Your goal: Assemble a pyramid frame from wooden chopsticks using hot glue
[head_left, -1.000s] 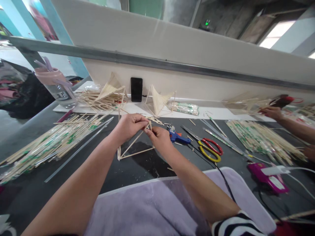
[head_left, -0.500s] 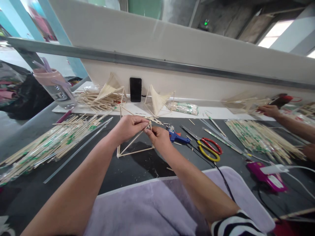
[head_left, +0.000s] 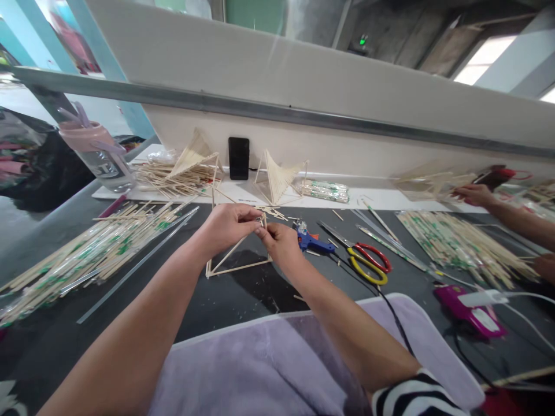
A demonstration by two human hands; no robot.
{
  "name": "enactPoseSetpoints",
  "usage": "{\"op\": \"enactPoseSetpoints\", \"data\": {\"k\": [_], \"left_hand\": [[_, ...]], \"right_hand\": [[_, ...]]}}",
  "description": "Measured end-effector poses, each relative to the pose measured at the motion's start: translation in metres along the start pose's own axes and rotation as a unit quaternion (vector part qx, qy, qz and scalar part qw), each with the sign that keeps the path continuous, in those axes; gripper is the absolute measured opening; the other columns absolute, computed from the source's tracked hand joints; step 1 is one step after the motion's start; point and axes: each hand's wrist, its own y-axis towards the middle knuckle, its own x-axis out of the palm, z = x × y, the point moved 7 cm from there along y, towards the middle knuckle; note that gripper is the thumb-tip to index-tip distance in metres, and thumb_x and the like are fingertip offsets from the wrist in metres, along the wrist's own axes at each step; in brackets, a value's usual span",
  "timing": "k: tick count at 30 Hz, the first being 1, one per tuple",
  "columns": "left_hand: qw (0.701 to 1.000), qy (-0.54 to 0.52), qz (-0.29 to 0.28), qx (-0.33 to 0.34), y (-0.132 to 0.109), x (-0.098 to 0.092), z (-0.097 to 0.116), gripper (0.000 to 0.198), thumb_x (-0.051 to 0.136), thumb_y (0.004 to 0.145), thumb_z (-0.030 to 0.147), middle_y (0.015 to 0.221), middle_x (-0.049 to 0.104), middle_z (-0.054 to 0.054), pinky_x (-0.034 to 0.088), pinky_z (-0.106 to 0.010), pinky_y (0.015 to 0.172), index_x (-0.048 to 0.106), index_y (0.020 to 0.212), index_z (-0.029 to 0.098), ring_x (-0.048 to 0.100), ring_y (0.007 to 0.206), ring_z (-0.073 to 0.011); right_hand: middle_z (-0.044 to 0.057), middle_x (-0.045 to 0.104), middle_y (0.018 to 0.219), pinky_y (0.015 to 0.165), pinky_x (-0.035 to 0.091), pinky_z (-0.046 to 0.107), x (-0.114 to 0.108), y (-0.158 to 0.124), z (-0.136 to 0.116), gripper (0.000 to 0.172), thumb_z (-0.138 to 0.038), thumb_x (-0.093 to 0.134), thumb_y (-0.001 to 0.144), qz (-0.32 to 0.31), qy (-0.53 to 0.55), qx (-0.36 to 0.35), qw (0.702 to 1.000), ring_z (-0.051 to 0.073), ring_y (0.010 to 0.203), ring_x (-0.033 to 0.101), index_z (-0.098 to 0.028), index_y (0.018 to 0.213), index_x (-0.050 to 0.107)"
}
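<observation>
A frame of thin wooden sticks (head_left: 238, 267) stands on the dark table in front of me, with an upright stick at its left and a slanting one across it. My left hand (head_left: 229, 225) pinches near the frame's upper right corner, thumb and fingers closed. Close against it, my right hand (head_left: 280, 240) pinches the same corner from the right. The fingertips hide most of that joint. Just right of my right hand lies a blue hot glue gun (head_left: 314, 242), and beside it are scissors (head_left: 368, 263) with red and yellow handles.
Wrapped stick bundles lie left (head_left: 108, 237) and right (head_left: 459, 242). Behind stand two stick models with fanned surfaces (head_left: 277, 176) and a black phone (head_left: 239, 159). A bottle (head_left: 97, 153) is far left, a magenta device (head_left: 470, 312) right. A co-worker's hand (head_left: 474, 195) reaches in. A lilac cloth (head_left: 243, 370) lies nearest.
My fingers have shifted slightly at the frame's upper corner; the left fingertips sit a little differently. The frame and the things around it stay in place.
</observation>
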Motion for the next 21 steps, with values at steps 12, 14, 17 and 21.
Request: {"op": "enactPoseSetpoints", "data": {"k": [12, 14, 17, 21], "left_hand": [[0.999, 0.012, 0.0, 0.033, -0.0014, 0.0028, 0.0032, 0.024, 0.057, 0.073, 0.027, 0.088, 0.071, -0.004, 0.05, -0.025, 0.073, 0.071, 0.09, 0.017, 0.065, 0.079, -0.0173], [0.999, 0.014, 0.004, 0.033, -0.0017, 0.0022, 0.0023, 0.024, 0.057, 0.073, 0.027, 0.088, 0.071, -0.004, 0.05, -0.025, 0.074, 0.071, 0.089, 0.017, 0.065, 0.079, -0.0176], [0.999, 0.016, 0.005, 0.033, -0.0023, 0.0017, 0.0025, 0.024, 0.057, 0.073, 0.027, 0.089, 0.072, -0.003, 0.05, -0.026, 0.074, 0.072, 0.089, 0.017, 0.065, 0.08, -0.018], [0.999, 0.021, 0.006, 0.031, -0.0021, 0.001, 0.004, 0.022, 0.057, 0.072, 0.025, 0.089, 0.072, -0.003, 0.05, -0.025, 0.075, 0.072, 0.087, 0.018, 0.065, 0.083, -0.0185]], "right_hand": [[-0.001, 0.052, 0.054, 0.051, 0.027, 0.022, 0.0006, 0.0007, 0.0027, 0.039, -0.044, 0.05, 0.082, -0.003, 0.016, 0.008, 1.0, 0.01, 0.053, 0.042, -0.017, 0.055, 0.057], [-0.001, 0.051, 0.054, 0.051, 0.028, 0.022, 0.0007, 0.0008, 0.0027, 0.039, -0.044, 0.05, 0.083, -0.001, 0.015, 0.005, 1.0, 0.01, 0.053, 0.042, -0.017, 0.055, 0.056], [-0.002, 0.05, 0.053, 0.051, 0.027, 0.022, 0.0015, 0.0009, 0.0034, 0.04, -0.045, 0.05, 0.083, -0.001, 0.014, 0.005, 1.0, 0.01, 0.053, 0.042, -0.017, 0.055, 0.055], [-0.002, 0.049, 0.052, 0.051, 0.027, 0.023, 0.0013, 0.0011, 0.0027, 0.041, -0.045, 0.049, 0.083, 0.005, 0.003, 0.004, 1.0, 0.01, 0.052, 0.041, -0.017, 0.054, 0.055]]}}
